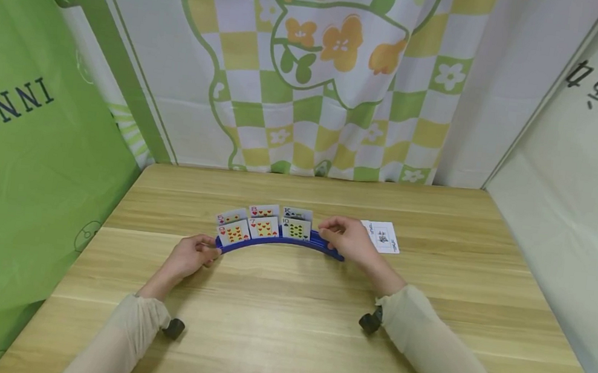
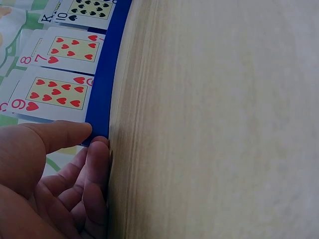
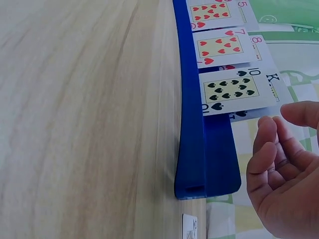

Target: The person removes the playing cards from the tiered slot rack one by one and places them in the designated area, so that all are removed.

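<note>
A curved blue card holder [image 1: 320,246] stands on the table with playing cards in two rows. The front row has a nine of hearts [image 2: 55,93], a seven of hearts [image 2: 72,49] and a ten of spades [image 3: 232,89]. Behind them show a five [image 1: 234,216], an eight [image 1: 265,210] and a king [image 1: 298,213], all partly covered. My left hand [image 1: 193,256] pinches the holder's left end between thumb and fingers. Near the bare right end, beside the king and ten, my right hand [image 1: 350,239] hovers with loosely bent fingers, thumb apart, nothing between them.
One more card [image 1: 385,237] with a dark central picture lies on the wooden table [image 1: 284,331], just right of my right hand. A patterned curtain [image 1: 332,135] hangs behind the table's far edge, with printed cloth along both sides.
</note>
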`<state>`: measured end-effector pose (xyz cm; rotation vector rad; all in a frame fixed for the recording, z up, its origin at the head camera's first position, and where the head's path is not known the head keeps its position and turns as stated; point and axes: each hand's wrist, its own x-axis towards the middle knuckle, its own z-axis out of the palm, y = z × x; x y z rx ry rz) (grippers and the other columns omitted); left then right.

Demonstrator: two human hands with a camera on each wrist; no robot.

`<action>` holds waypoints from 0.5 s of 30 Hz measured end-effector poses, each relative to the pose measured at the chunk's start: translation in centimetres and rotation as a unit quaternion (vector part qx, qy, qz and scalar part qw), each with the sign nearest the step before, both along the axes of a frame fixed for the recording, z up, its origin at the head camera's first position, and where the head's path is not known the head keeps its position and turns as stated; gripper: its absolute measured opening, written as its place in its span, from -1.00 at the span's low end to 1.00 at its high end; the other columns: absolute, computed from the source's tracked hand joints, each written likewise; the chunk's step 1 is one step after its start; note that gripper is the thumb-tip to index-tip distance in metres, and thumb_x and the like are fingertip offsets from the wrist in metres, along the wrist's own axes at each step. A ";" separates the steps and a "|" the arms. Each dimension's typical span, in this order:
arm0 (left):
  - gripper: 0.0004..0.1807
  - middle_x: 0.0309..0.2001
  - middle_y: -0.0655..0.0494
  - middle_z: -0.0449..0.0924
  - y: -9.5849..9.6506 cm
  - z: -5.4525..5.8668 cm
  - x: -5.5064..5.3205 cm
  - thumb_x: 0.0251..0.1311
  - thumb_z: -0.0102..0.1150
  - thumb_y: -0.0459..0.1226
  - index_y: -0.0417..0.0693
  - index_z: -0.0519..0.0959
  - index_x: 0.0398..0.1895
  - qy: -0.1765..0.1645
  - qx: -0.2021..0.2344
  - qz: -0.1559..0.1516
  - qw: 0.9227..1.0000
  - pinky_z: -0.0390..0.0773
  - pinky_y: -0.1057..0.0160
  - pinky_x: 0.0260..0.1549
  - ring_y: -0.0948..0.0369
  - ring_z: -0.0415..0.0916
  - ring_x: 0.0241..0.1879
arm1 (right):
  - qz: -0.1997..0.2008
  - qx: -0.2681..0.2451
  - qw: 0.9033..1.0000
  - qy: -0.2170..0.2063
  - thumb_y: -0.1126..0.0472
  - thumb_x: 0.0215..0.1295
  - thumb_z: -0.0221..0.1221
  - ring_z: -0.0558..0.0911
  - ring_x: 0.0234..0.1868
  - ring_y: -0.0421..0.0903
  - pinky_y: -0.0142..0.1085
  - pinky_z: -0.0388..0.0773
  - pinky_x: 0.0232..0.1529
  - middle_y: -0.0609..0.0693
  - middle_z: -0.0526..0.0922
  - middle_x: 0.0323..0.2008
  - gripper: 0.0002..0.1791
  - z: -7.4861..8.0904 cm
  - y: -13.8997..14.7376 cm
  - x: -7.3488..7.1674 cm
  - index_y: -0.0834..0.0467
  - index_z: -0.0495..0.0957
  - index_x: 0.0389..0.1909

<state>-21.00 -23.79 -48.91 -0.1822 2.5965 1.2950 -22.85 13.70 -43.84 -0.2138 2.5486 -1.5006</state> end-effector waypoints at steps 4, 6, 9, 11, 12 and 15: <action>-0.59 -0.25 -0.08 0.72 0.1 0.0 0.1 0.32 0.23 -0.21 -0.26 0.51 0.13 0.002 0.000 -0.002 1.000 0.46 0.30 -0.43 0.24 0.62 -0.44 | -0.001 -0.001 1.000 0.000 0.12 0.41 0.19 0.63 -0.41 -0.08 -0.27 0.51 -0.41 0.21 0.71 -0.14 -0.71 0.1 -0.3 0.0 0.20 0.62 0.02; -0.59 -0.25 -0.08 0.72 0.1 0.0 0.1 0.32 0.23 -0.21 -0.26 0.51 0.13 0.003 -0.002 -0.003 1.000 0.46 0.30 -0.42 0.24 0.61 -0.44 | -0.002 0.000 1.000 0.002 0.13 0.42 0.18 0.63 -0.41 -0.08 -0.27 0.52 -0.40 0.19 0.71 -0.13 -0.72 0.0 -0.5 0.0 0.20 0.61 0.02; -0.59 -0.26 -0.07 0.72 0.0 0.0 0.1 0.32 0.23 -0.20 -0.26 0.51 0.13 0.005 -0.005 -0.003 1.000 0.46 0.30 -0.42 0.24 0.61 -0.44 | -0.004 0.000 1.000 0.002 0.13 0.42 0.18 0.64 -0.40 -0.06 -0.26 0.51 -0.41 0.18 0.71 -0.13 -0.73 0.1 -0.6 0.1 0.19 0.62 0.01; -0.59 -0.26 -0.07 0.72 0.0 0.0 0.1 0.32 0.23 -0.20 -0.26 0.51 0.13 0.006 -0.006 -0.002 1.000 0.45 0.30 -0.42 0.24 0.61 -0.44 | -0.008 0.001 1.000 0.002 0.12 0.41 0.18 0.64 -0.41 -0.06 -0.27 0.51 -0.41 0.17 0.72 -0.15 -0.74 0.1 -0.8 0.1 0.18 0.63 -0.01; -0.60 -0.26 -0.07 0.72 0.0 -0.1 0.1 0.32 0.23 -0.20 -0.26 0.51 0.13 0.006 -0.006 -0.003 1.000 0.45 0.30 -0.42 0.24 0.61 -0.44 | -0.009 0.000 1.000 0.002 0.12 0.41 0.19 0.64 -0.41 -0.07 -0.27 0.51 -0.42 0.17 0.72 -0.15 -0.75 0.1 -0.9 0.1 0.17 0.63 -0.02; -0.60 -0.27 -0.07 0.72 0.0 -0.1 0.1 0.32 0.23 -0.21 -0.26 0.51 0.12 0.006 -0.004 -0.003 1.000 0.46 0.29 -0.42 0.24 0.61 -0.44 | -0.011 0.003 1.000 0.005 0.11 0.40 0.20 0.64 -0.42 -0.08 -0.28 0.52 -0.42 0.16 0.73 -0.16 -0.77 0.2 -1.2 0.1 0.13 0.65 -0.03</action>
